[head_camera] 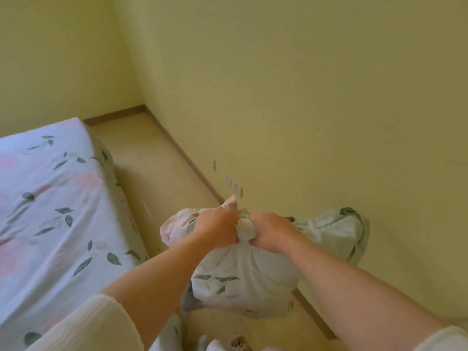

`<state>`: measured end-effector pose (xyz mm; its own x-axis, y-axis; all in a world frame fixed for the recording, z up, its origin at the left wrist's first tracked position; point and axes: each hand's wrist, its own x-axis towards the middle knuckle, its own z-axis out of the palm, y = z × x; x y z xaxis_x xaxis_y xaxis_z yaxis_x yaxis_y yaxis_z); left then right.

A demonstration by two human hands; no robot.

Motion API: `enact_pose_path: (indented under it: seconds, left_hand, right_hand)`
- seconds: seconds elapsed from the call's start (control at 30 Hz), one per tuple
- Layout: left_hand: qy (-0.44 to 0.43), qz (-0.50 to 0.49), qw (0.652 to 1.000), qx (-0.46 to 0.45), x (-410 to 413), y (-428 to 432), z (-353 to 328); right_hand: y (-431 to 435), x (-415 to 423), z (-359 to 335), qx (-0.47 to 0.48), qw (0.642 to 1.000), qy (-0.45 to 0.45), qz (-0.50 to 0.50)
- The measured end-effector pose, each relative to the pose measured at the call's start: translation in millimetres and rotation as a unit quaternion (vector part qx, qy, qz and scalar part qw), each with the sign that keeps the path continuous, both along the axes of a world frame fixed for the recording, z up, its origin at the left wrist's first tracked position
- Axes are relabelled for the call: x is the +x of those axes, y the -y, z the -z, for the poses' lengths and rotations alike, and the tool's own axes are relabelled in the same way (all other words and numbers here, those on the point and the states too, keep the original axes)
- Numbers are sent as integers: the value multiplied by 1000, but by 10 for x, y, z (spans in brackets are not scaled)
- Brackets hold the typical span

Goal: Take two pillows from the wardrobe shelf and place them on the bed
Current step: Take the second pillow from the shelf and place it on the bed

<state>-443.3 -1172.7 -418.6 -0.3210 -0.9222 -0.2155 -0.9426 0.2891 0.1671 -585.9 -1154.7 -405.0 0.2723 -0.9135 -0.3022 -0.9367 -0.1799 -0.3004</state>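
Both hands (217, 225) gripping pillow (243, 282) nr bed (50, 198).

Pale yellow walls (291, 84) are seen meeting at a corner, edged below by a brown skirting board (192, 163). A light wooden floor (152, 168) is shown, and white sockets (234, 184) are mounted low on the right-hand wall.

Bare floor (162, 173) lies open between bed (50, 198) and wall (304, 97) (sockets (234, 184) protrude low).
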Motion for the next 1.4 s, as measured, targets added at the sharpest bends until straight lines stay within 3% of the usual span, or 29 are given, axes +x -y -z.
enact_pose_path:
  seconds: [0.47,0.83,1.17,1.4]
  left_hand:
    - [63,-176,982,-32,962,2395,-62]
    - [52,-314,947,-36,2368,4279,-303]
    - [23,-358,933,-26,4213,5805,-236]
    - [24,-336,942,-10,5245,6890,-282]
  right_hand:
    - [2997,1046,83,-30,980,22,-197]
    - [5253,2600,-146,-27,944,34,-326]
    - [6860,4510,-175,-21,931,10,-364]
    - [7903,5527,-184,7,942,10,-337]
